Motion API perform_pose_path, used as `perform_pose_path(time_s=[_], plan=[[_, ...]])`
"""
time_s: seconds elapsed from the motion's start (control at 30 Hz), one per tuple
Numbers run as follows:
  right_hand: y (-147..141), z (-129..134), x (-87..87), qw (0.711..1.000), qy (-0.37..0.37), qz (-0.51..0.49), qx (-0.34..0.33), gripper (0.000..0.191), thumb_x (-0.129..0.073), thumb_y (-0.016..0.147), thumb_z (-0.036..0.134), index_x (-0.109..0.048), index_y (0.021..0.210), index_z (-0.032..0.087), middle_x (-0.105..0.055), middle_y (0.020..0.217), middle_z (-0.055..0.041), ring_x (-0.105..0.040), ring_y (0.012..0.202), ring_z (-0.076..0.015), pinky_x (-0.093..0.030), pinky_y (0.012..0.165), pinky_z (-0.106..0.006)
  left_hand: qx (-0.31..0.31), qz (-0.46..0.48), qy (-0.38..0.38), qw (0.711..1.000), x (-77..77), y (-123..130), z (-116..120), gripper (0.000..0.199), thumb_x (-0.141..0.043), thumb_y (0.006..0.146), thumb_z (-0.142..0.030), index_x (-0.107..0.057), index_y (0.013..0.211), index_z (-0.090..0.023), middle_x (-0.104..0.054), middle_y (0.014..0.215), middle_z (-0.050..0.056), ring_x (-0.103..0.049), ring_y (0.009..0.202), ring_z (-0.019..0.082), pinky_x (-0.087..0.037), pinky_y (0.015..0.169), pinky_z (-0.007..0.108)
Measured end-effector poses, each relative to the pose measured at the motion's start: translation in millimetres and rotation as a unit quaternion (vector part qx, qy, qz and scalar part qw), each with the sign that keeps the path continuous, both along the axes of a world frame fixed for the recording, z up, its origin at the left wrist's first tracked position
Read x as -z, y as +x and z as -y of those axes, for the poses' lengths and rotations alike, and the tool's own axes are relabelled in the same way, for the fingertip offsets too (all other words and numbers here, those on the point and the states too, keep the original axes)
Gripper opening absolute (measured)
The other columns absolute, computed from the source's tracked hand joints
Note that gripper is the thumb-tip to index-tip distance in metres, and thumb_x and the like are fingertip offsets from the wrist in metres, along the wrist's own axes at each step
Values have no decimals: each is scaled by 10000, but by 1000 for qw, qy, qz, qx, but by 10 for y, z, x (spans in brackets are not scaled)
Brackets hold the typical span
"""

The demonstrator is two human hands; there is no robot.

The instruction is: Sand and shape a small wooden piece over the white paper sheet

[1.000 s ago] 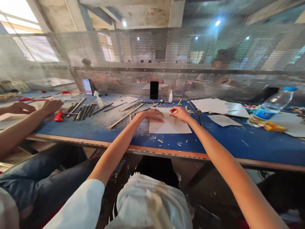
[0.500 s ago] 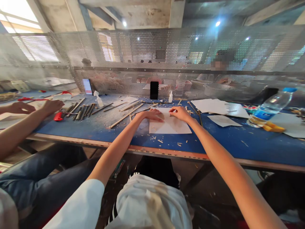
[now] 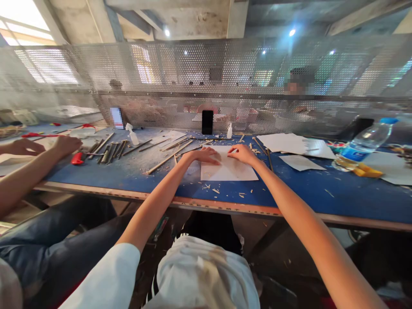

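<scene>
A white sheet point(image 3: 230, 171) lies on the blue table in front of me. My left hand point(image 3: 208, 156) rests on its upper left part, palm down with the fingers stretched out. Near the sheet's upper edge, my right hand point(image 3: 238, 153) has its fingers drawn together in a pinch; whatever sits between them is too small to make out. Wood shavings point(image 3: 216, 190) are scattered below the sheet. Behind it stand a black phone point(image 3: 207, 122) and a small white bottle point(image 3: 229, 131).
Wooden sticks point(image 3: 170, 157) and metal tools point(image 3: 112, 151) lie to the left, near a co-worker's hand point(image 3: 68, 145). On the right are white papers point(image 3: 281, 142), a water bottle point(image 3: 367, 141) and a yellow object point(image 3: 367, 170). A perforated metal screen point(image 3: 180, 68) spans the back.
The whole view has shifted very slightly. The co-worker's hand at the left has moved a little to the left. My hands keep nearly the same pose on the sheet.
</scene>
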State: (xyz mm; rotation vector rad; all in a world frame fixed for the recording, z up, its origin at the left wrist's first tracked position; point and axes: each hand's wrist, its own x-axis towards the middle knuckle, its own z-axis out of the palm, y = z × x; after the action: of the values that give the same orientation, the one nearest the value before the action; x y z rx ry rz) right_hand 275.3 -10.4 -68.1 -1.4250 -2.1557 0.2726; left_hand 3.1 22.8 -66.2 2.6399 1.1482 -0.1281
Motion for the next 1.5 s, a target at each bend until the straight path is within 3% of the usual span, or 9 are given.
perform_pose_path(time_s=[0.23,0.37,0.53,0.9,1.4,1.5], plan=[[-5,-10,18,1000,19,20,1,96,-796,897,296,-856,916,223,-850,923,-66,-760,836,-238,-535,784,-315,-15,-5,5,1000,-51,3,77,1126,-534,843,-923,-374,1728,-245,-308,1791,100,-219,1632,410,-191,1336,517],[7,-24,36,1000,23,9,-13,121,-772,912,254,-866,986,238,-860,1058,-71,-781,959,-252,-568,898,-344,-17,-7,-4,1000,-66,2,89,1075,-529,838,-928,-341,1733,-363,-308,1797,24,-188,1642,403,-165,1340,547],[41,-47,39,998,42,40,5,135,-758,914,228,-875,981,223,-837,1124,-103,-761,1062,-280,-564,975,-370,-17,-5,-9,1000,-73,5,88,1084,-540,829,-912,-320,1743,-373,-321,1791,21,-187,1643,412,-142,1345,558],[2,100,-67,997,35,50,39,95,-731,917,187,-797,977,222,-844,1032,-67,-755,941,-241,-514,811,-309,-17,1,-9,1000,-78,12,98,1080,-548,821,-916,-323,1738,-392,-345,1780,25,-215,1626,429,-187,1328,573],[37,-17,13,999,21,23,-20,37,-773,905,245,-775,925,214,-837,984,-60,-745,906,-228,-510,814,-304,-7,7,-6,1000,-37,3,46,1087,-530,805,-946,-341,1726,-401,-365,1771,16,-205,1634,412,-171,1332,570],[88,-49,35,1000,15,8,-13,106,-799,866,212,-779,970,216,-839,997,-56,-751,906,-224,-525,823,-306,-11,13,-16,1000,-43,-3,52,1101,-534,794,-954,-331,1730,-412,-348,1778,13,-195,1632,432,-172,1330,581]])
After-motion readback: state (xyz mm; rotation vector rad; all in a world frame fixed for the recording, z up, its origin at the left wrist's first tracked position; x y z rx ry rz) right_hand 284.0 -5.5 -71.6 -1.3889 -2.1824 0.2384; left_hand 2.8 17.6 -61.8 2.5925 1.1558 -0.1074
